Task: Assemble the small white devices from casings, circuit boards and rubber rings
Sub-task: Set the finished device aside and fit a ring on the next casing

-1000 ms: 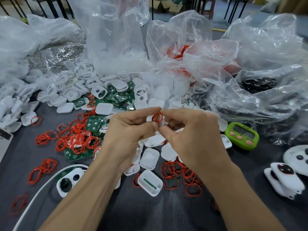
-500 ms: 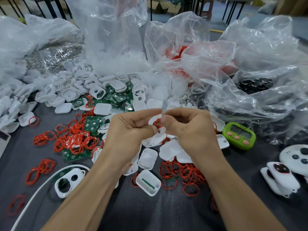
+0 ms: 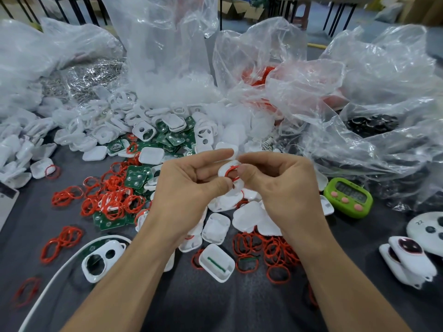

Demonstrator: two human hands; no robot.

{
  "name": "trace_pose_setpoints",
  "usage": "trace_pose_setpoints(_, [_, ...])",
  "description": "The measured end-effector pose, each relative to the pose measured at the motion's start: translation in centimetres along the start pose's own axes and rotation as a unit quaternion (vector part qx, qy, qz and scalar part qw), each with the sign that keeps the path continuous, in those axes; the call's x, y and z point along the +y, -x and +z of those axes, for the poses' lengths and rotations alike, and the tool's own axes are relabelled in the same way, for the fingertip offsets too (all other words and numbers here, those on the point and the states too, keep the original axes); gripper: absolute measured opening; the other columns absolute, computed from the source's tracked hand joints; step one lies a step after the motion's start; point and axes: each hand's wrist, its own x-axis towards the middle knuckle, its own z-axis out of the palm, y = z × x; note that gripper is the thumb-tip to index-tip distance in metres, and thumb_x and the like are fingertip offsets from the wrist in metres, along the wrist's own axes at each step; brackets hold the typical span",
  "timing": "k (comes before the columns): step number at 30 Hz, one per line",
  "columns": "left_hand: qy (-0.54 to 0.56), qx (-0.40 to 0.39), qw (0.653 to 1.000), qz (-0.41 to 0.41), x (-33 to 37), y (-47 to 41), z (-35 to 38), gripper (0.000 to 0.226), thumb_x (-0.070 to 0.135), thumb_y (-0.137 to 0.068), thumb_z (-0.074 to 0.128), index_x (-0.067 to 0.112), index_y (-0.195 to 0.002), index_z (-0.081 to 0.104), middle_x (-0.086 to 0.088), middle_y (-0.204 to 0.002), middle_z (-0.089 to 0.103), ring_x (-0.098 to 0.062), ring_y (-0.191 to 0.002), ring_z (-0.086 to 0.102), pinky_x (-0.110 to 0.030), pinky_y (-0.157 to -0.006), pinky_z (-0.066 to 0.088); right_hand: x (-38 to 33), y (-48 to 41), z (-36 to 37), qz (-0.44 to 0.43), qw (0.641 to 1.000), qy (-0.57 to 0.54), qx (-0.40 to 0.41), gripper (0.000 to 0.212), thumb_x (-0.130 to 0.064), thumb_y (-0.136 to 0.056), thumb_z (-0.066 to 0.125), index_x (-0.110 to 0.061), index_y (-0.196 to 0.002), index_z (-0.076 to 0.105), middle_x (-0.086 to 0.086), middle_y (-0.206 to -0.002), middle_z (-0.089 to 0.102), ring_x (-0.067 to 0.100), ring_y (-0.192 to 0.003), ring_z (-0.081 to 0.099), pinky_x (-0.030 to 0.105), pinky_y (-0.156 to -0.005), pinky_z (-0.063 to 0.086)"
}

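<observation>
Left hand (image 3: pixel 189 188) is gripping a white casing (image 3: pixel 221 170) between thumb and curled forefinger, above the heaped parts. Right hand (image 3: pixel 285 188) is pinching a red rubber ring (image 3: pixel 230 168) against the casing's face (whether it is seated, cannot tell). Loose rings (image 3: pixel 263 250) are lying underneath.

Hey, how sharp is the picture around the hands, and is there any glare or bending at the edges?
Head view: the left hand, right hand, red ring and white casing look fairly sharp; the plastic bags throw white glare; the edges look stretched by the wide angle; light soft, shadows faint.
</observation>
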Motion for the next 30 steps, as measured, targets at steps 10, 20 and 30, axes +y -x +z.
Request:
trace_pose_setpoints(10, [-0.01, 0.016, 1.0, -0.005, 0.03, 0.0, 0.15, 0.047, -0.018, -0.079, 0.074, 0.018, -0.108, 0.075, -0.008, -0.089, 0.08, -0.017, -0.086, 0.078, -0.022, -0.074, 0.059, -0.4, 0.77, -0.17, -0.237, 0.926, 0.291, 0.048, 0.014, -0.015, -0.081, 0.087, -0.023, -0.091, 0.083, -0.013, -0.086, 0.078, 0.003, -0.076, 0.071, 0.028, -0.073, 0.058])
trace_pose_setpoints(20, [0.004, 0.035, 0.999, -0.005, 0.04, 0.12, 0.39, 0.045, -0.02, -0.078, 0.073, 0.014, -0.106, 0.076, -0.008, -0.089, 0.08, -0.019, -0.086, 0.078, -0.022, -0.073, 0.06, -0.56, 0.96, -0.1, -0.249, 0.915, 0.313, 0.057, 0.01, -0.015, -0.082, 0.085, -0.023, -0.088, 0.083, -0.012, -0.081, 0.078, 0.005, -0.07, 0.071, 0.031, -0.068, 0.058])
trace_pose_setpoints(30, [0.0, 0.062, 0.998, 0.003, -0.49, 0.52, 0.97, 0.049, -0.026, -0.076, 0.068, 0.017, -0.097, 0.078, -0.008, -0.084, 0.08, -0.018, -0.077, 0.078, -0.021, -0.068, 0.059, -0.95, 0.88, 0.18, -0.166, 0.926, 0.338, 0.026, 0.027, -0.012, -0.089, 0.077, -0.024, -0.113, 0.08, -0.003, -0.088, 0.081, 0.01, -0.078, 0.075, 0.02, -0.078, 0.054])
